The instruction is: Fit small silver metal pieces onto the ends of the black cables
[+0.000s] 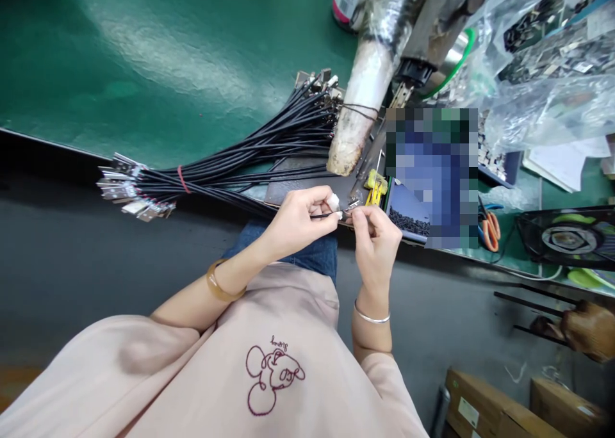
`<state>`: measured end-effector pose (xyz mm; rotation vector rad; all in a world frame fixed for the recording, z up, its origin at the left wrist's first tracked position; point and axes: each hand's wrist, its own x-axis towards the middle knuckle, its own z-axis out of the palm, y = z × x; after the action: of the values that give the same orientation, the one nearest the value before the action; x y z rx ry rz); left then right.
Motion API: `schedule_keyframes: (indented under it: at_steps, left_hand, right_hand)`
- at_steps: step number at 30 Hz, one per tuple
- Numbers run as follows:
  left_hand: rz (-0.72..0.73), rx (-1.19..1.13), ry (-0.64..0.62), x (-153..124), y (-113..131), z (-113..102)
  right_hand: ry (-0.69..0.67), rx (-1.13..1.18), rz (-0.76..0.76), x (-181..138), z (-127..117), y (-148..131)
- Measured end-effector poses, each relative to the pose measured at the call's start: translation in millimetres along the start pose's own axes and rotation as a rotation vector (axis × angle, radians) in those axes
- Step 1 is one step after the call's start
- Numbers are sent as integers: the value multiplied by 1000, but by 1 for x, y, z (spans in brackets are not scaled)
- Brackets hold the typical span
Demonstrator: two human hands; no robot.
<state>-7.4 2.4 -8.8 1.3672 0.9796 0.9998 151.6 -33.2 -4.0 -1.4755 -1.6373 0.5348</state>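
Observation:
My left hand (302, 219) is closed in a pinch around a thin black cable (318, 216), close to its end. White wraps cover some of its fingertips. Just to the right, my right hand (377, 238) pinches a small metal connector (354, 204) at that cable's end; the fingers partly hide it. Behind the left hand lies a bundle of black cables (230, 153), tied with a red band (183, 179) and carrying metal connectors (132, 185) at the left end. A yellow-handled tool (376, 189) lies just beyond the right hand.
A wrapped, white-tipped tube (358, 105) slants down over the green table (168, 60). Beside the right hand is a blue tray (408, 210) with small black parts, partly pixelated. Orange-handled scissors (491, 230), a black fan (569, 238) and plastic bags (552, 114) are farther right.

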Motion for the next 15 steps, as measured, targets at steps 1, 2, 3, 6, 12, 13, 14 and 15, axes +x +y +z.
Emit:
schedule_keyframes:
  at_steps: [1, 2, 3, 6, 12, 13, 14, 15]
  left_hand:
    - [2, 1, 1, 0, 0, 0]
    - [2, 3, 1, 0, 0, 0]
    - [2, 8, -1, 0, -1, 0]
    - [7, 26, -7, 0, -2, 0]
    - [78, 62, -58, -2, -2, -2]
    - [88, 57, -74, -3, -2, -3]
    - [96, 56, -88, -4, -1, -5]
    - [105, 61, -100, -5, 0, -7]
  right_hand:
    - [-1, 2, -4, 0, -1, -1]
    - [-5, 5, -9, 0, -1, -1]
    - [-8, 7, -13, 0, -1, -2]
    - [-8, -14, -27, 1, 0, -4]
    - [55, -130, -86, 2, 4, -5]
    - [71, -117, -60, 2, 3, -5]
    - [81, -87, -14, 3, 1, -5]
    - [79, -43, 42, 3, -1, -4]
